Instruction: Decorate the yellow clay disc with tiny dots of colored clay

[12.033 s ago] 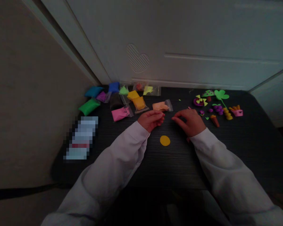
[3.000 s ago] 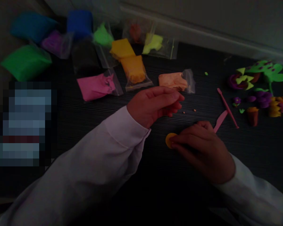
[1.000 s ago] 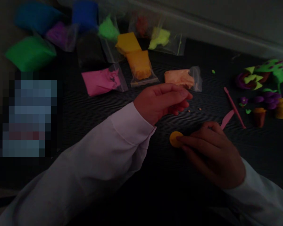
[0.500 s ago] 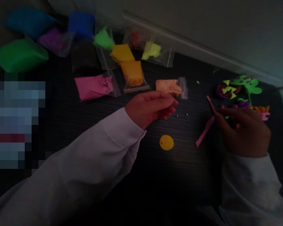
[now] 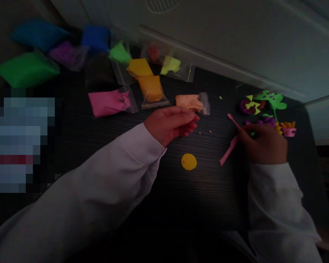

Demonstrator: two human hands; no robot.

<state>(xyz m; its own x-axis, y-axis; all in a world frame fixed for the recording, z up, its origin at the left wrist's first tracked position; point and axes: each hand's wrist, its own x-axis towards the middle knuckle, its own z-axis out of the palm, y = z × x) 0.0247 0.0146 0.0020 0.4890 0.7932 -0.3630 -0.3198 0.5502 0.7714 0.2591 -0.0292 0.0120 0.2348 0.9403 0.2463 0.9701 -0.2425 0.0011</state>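
My left hand [image 5: 174, 124] is above the table with its fingers curled and thumb pressed to the forefinger. Whatever may be in that pinch is hidden. My right hand [image 5: 263, 143] is closed at the fingertips on a thin pink modelling tool [image 5: 233, 119] with a small paddle end. A flat pink blade-shaped tool [image 5: 228, 152] lies just below it, its upper end close to the fingers. Between the hands, nearer to me, lies a flat yellow clay disc [image 5: 189, 162] with a small darker speck near its left edge. Tiny crumbs [image 5: 210, 131] sit right of my left hand.
Bags of coloured clay spread across the back left, among them a pink bag [image 5: 108, 103], an orange bag [image 5: 151, 89] and a peach bag [image 5: 188, 102]. Small clay figures, including a green piece [image 5: 271, 98] and a pink fries cup [image 5: 289, 131], stand right. A pale wall [image 5: 222, 54] rises behind.
The view has turned a little, so most things on the table appear farther left. My right hand has shifted slightly left, still at the pink tool. My left hand keeps its pinch.
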